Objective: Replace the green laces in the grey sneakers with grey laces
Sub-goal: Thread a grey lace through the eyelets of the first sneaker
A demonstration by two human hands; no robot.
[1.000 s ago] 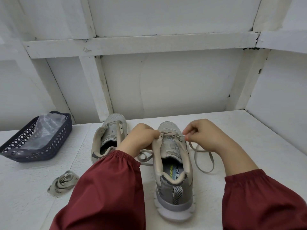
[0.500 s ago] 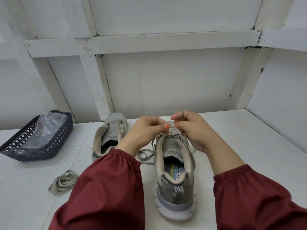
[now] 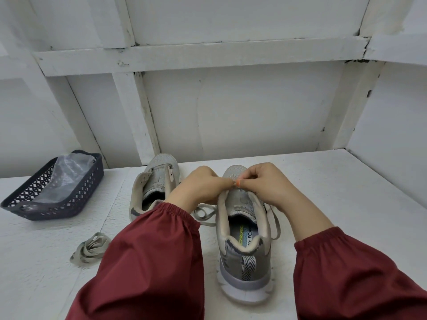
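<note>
Head view: the left hand [image 3: 198, 185] and right hand [image 3: 265, 183], apart a second ago, now meet fingertip to fingertip over the front of the near sneaker [image 3: 245, 257], both curled and pinching the grey lace [image 3: 204, 212], whose ends trail down either side onto the table [image 3: 323, 181]. The second sneaker [image 3: 157, 179], bundled lace [image 3: 91, 249] and basket [image 3: 60, 204] have stayed in place.

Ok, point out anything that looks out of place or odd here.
Nothing is spilled. The far sneaker has no lace in it, and a bundled lace lies loose on the table by the left sleeve.
</note>
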